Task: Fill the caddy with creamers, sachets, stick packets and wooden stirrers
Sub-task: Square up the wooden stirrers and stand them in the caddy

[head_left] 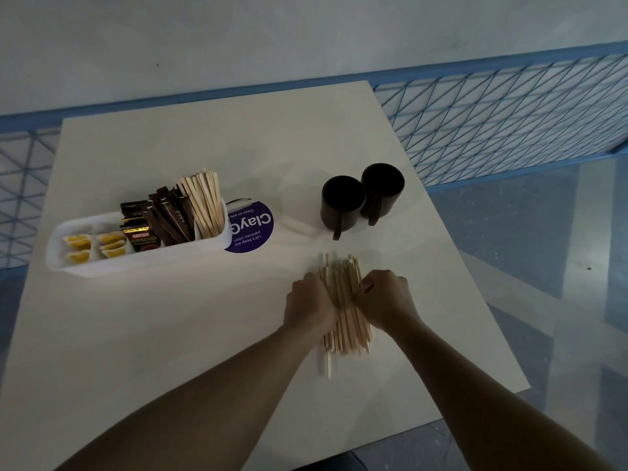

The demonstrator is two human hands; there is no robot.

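At the near side of the pale table [170, 334], two bare forearms reach in to a heap of loose stirrers [345, 329] that lies flat, its ends pointing toward and away from the person. The left hand [311, 304] presses against the heap's left flank with its fingers curled in round the sticks. The right hand [384, 300] closes on the right flank, fingers bent over the top of the bundle. A few sticks jut out unevenly at both ends.

Farther off to the left stands the white caddy [142, 263], well apart from the hands. From left to right its compartments hold yellow creamers [91, 246], dark sachets [139, 232], brown stick packets [170, 215] leaning, and upright stirrers [204, 205] at the right end. A round purple label [253, 229] lies just behind that end. Right of it, two black mugs [343, 207] stand touching. Beyond the table runs a blue mesh railing [492, 113].
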